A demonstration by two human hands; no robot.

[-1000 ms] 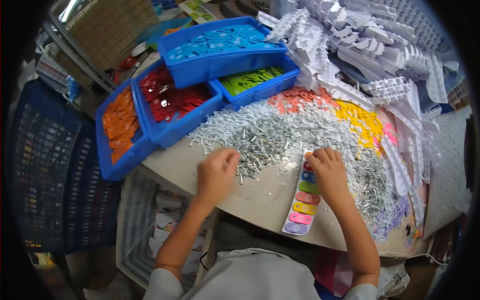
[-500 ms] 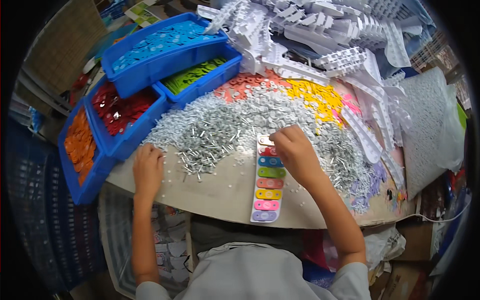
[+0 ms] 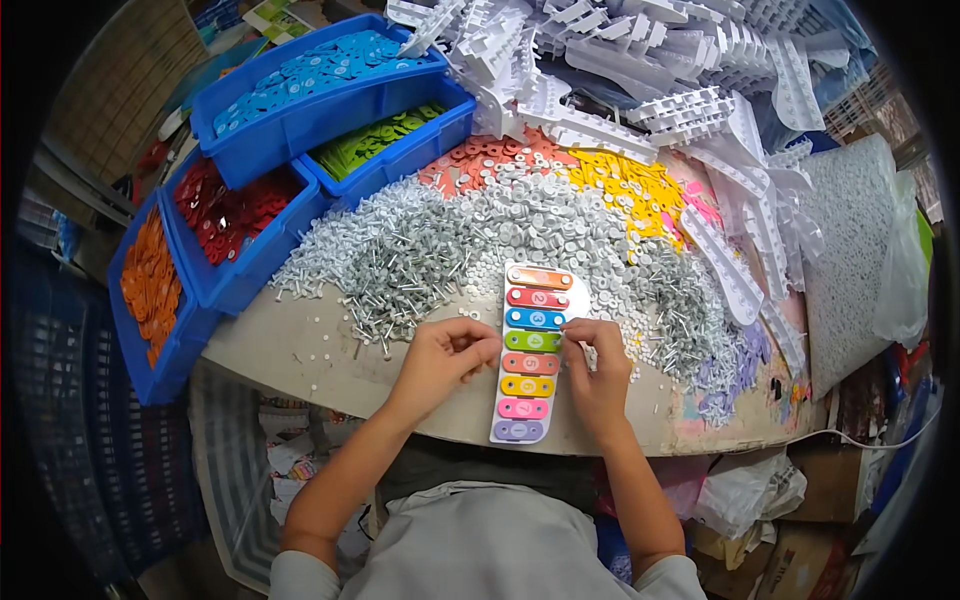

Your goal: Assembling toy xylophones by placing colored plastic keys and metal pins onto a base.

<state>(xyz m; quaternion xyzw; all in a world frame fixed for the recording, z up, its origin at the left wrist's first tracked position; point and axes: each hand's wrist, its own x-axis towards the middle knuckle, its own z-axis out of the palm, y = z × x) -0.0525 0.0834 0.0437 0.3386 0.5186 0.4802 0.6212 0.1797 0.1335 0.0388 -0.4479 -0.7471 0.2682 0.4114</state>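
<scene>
Fisheye camera, head-worn, left of a pair. Looks down past the grey shirt onto hands and table, near.

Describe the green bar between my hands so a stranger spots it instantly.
On the table, between your left hand and right hand, lies a white board holding coloured bars. Look just below the blue bar: the green bar is fourth from the far end, the only green one.

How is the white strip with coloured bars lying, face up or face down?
Face up: the white strip shows eight coloured bars toward the camera, between the left hand and right hand.
</scene>
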